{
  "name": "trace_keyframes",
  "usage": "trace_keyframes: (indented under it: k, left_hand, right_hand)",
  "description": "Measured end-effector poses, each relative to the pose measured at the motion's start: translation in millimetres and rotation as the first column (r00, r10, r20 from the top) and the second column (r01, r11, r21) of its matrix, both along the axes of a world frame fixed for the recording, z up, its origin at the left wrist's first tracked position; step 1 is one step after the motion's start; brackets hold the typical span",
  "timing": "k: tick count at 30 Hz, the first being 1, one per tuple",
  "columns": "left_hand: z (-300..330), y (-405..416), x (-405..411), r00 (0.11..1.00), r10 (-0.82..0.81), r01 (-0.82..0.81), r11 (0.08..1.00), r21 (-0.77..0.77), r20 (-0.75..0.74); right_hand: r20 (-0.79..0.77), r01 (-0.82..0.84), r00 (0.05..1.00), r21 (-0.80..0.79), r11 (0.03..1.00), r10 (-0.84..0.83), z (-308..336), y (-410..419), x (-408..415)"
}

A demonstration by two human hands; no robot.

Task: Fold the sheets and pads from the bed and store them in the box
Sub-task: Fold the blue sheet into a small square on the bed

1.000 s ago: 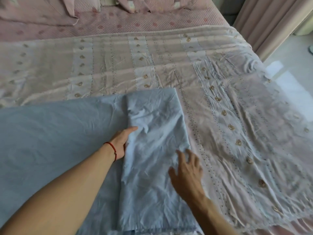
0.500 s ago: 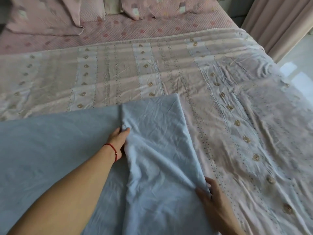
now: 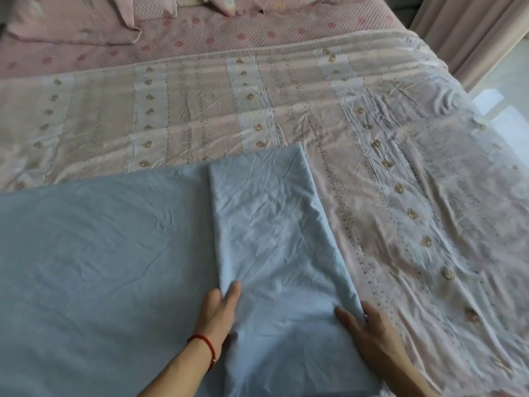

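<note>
**Both hands on the folded strip of a blue sheet**

Pink bedding fills the view: a patterned pink sheet point(image 3: 386, 173) with rows of small tan motifs is spread over the bed, and beyond it lie a dotted pink mattress pad point(image 3: 257, 32) and a pink pillow point(image 3: 71, 24) at the head end. Pale curtains point(image 3: 472, 32) hang at the far right, beside a glossy floor point(image 3: 498, 101).

A light blue sheet point(image 3: 100, 253) lies across the near left part of the bed, on top of the patterned sheet. Its right end is folded over into a narrower, creased strip.

The left hand point(image 3: 219, 310), a red string bracelet point(image 3: 204, 343) at its wrist, pinches the strip's left edge between thumb and fingers. The right hand point(image 3: 369, 328) grasps the strip's right edge, thumb on top and fingers beneath the cloth.
</note>
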State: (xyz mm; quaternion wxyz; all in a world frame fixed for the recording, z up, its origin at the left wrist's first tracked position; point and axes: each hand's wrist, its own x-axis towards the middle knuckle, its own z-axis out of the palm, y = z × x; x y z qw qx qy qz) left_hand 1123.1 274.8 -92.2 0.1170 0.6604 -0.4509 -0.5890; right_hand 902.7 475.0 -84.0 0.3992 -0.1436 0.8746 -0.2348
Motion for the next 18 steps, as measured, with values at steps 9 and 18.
trace_keyframes:
  k: [9, 18]
  left_hand:
    - [-2.2, 41.9, 51.7, 0.975, -0.127, 0.192, 0.893, 0.407, -0.182]
    - [15.2, 59.7, 40.2, 0.933, -0.285, 0.271, 0.958, 0.093, 0.219]
  right_hand:
    - [0.245, 0.037, 0.969, -0.193, 0.980, 0.012, 7.9, 25.0, 13.4]
    - [0.047, -0.248, 0.968, 0.087, 0.965, 0.245, 14.2, 14.3, 11.0]
